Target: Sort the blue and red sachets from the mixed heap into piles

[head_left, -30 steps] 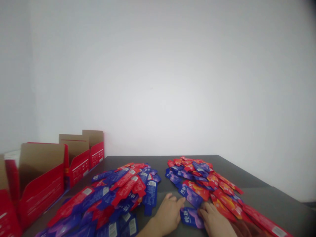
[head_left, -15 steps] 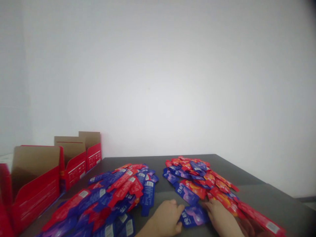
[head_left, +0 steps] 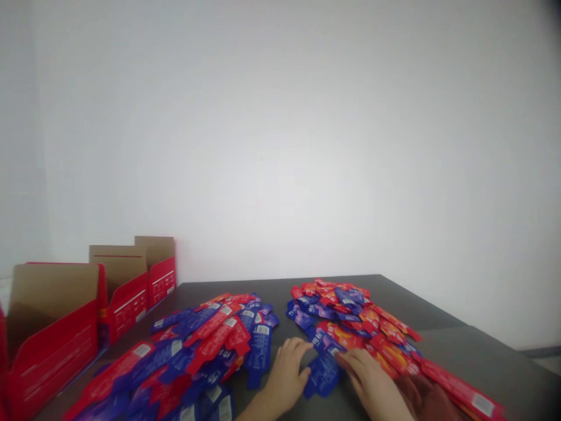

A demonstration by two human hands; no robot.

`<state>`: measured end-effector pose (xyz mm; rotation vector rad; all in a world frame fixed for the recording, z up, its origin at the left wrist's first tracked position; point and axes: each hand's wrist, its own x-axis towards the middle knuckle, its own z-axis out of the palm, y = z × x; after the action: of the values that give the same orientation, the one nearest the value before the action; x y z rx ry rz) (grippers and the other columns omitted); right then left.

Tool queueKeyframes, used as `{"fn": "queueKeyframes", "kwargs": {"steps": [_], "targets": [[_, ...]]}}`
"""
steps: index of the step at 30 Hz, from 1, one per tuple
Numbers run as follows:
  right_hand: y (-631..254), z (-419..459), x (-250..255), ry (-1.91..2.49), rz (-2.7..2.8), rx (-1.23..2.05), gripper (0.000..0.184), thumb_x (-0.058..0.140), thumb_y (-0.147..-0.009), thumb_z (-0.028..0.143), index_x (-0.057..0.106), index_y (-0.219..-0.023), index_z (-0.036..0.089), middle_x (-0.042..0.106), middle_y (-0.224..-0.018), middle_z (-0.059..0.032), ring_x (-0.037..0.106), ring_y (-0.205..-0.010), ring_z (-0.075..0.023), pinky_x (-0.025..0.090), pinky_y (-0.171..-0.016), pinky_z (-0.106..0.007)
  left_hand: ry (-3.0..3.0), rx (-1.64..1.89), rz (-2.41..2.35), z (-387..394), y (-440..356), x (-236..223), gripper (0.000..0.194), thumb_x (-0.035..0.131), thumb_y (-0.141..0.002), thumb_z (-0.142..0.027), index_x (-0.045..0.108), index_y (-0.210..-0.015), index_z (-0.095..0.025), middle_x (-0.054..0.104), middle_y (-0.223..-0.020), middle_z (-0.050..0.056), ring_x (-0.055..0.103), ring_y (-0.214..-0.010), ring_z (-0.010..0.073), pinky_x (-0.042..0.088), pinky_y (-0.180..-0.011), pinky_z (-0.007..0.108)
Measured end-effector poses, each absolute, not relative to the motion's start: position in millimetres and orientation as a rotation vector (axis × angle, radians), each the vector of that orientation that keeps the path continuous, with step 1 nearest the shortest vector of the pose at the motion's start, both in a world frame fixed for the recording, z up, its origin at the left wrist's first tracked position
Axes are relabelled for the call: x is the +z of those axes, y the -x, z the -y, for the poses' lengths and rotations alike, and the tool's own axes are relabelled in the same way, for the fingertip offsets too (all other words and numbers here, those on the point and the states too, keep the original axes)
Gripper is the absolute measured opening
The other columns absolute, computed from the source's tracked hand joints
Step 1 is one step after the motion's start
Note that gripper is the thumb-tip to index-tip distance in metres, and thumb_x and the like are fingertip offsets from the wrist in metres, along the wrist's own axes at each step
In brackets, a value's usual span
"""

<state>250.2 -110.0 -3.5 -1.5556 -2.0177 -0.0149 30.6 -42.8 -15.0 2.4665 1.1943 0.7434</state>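
Observation:
A blue pouch (head_left: 323,375) lies tilted on the dark table between my hands, its printed back with small white text and a barcode facing up. My left hand (head_left: 286,374) is at its left side, fingers stretched forward and thumb apart, holding nothing. At the pouch's upper right edge, my right hand (head_left: 372,383) has its fingertips closed on it. Just beyond lies a mixed pile of red pouches (head_left: 397,355) and blue pouches (head_left: 302,317). Another pile, with red pouches (head_left: 219,339) and blue pouches (head_left: 259,351), spreads to the left of my left hand.
Open red cardboard boxes (head_left: 56,351) stand in a row along the left side, their brown flaps raised. The dark table (head_left: 464,362) extends to a white wall (head_left: 280,175) behind. A dark reddish sleeve or cloth (head_left: 427,400) shows beside my right wrist.
The blue pouch between my hands has turned from its purple-pictured front to its printed back. My right hand has shifted left with it; my left hand's fingers have straightened.

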Motion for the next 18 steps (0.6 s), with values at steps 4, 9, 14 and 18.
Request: {"fn": "queueKeyframes", "kwargs": {"steps": [4,9,14,18], "targets": [[-233,90,12,1.769,2.086,-0.153,0.034,0.035,-0.097,0.02,0.069,-0.103,0.018,0.066,-0.105,-0.0093,0.06,-0.102,-0.0215,0.046,-0.09,-0.032,-2.538,0.571,-1.039,43,-25,-18,0.051,0.06,-0.078,-0.027,0.057,-0.128,-0.028,0.051,-0.136,0.003,0.04,-0.127,0.0245,0.027,-0.109,0.039],[-214,81,8,1.916,2.164,-0.204,0.037,0.037,-0.09,0.006,0.072,-0.098,0.014,0.067,-0.106,-0.0142,0.062,-0.1,-0.0259,0.047,-0.085,-0.034,-2.507,0.396,-1.005,40,-18,-11,0.066,0.069,-0.074,-0.041,0.052,-0.136,-0.025,0.04,-0.148,0.007,0.031,-0.136,0.0288,0.021,-0.113,0.044],[-209,105,-18,1.821,2.345,-0.178,0.042,0.039,-0.082,-0.001,0.071,-0.101,0.019,0.067,-0.107,-0.0094,0.064,-0.093,-0.0208,0.048,-0.075,-0.027,-2.536,0.266,-0.896,34,-12,-6,0.073,0.068,-0.077,-0.047,0.045,-0.142,-0.024,0.032,-0.153,0.009,0.022,-0.141,0.0316,0.018,-0.113,0.05],[-216,103,-17,1.764,2.374,-0.142,0.037,0.04,-0.085,0.004,0.071,-0.088,0.023,0.068,-0.099,-0.0059,0.063,-0.092,-0.0197,0.046,-0.071,-0.026,-2.609,0.317,-0.86,35,-13,-9,0.054,0.048,-0.091,-0.036,0.043,-0.143,-0.023,0.035,-0.152,0.008,0.025,-0.141,0.0273,0.018,-0.113,0.048]]}}
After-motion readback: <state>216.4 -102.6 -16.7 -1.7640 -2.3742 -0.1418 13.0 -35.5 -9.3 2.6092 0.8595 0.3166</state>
